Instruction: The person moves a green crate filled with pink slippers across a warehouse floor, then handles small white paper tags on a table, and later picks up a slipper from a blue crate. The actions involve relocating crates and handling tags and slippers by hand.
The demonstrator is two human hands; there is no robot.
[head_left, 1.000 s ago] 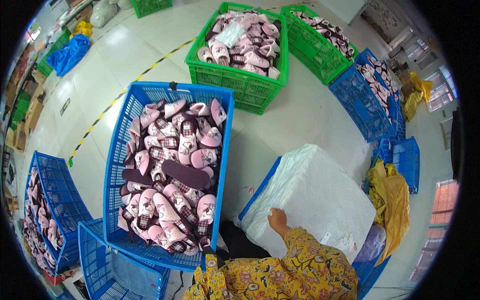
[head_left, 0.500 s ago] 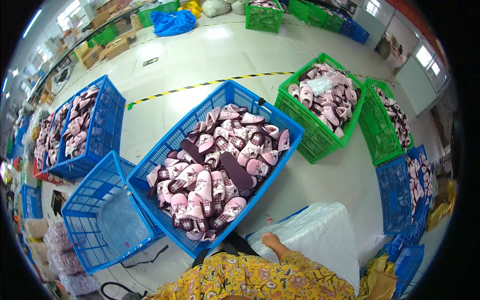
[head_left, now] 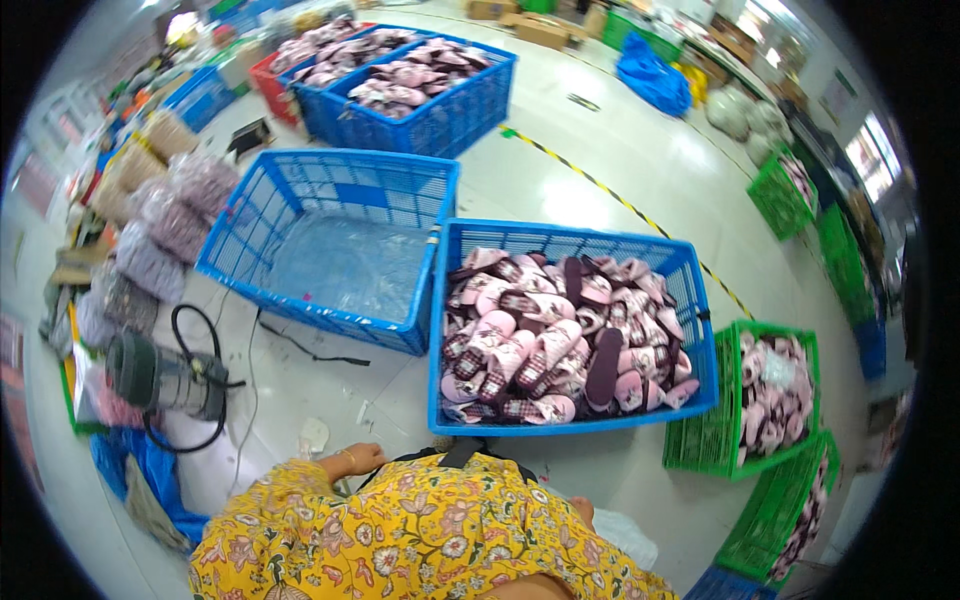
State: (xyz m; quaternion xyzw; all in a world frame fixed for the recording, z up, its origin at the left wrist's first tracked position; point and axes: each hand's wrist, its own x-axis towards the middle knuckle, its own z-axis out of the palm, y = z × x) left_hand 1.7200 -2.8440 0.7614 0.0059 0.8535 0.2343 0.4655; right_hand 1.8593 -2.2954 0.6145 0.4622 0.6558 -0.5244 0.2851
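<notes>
My left hand [head_left: 366,458] hangs beside my body, above the floor, with a bracelet at its wrist. Its fingers point away underneath, and their pose is unclear. Only a bit of my right hand [head_left: 583,510] shows past the patterned yellow top, its fingers hidden. Neither hand touches a slipper. Straight in front of me stands a large blue crate [head_left: 575,428], heaped with pink and dark plum slippers [head_left: 550,345]. Touching its left side is a second blue crate [head_left: 340,250], with a bare, scuffed bottom and no slippers in it.
A grey-green cylindrical machine [head_left: 165,375] with a black hose stands at left, near bagged bundles [head_left: 185,215]. A black cord [head_left: 310,345] lies on the floor. Blue crates of slippers [head_left: 420,125] stand at the back; green crates [head_left: 750,400] stand at right. White wrapping [head_left: 625,540] lies beside my right hand.
My view has swung left, so the crates appear shifted right and turned. My left hand has come into view. My right hand, earlier plain over the white-wrapped block, is now mostly hidden.
</notes>
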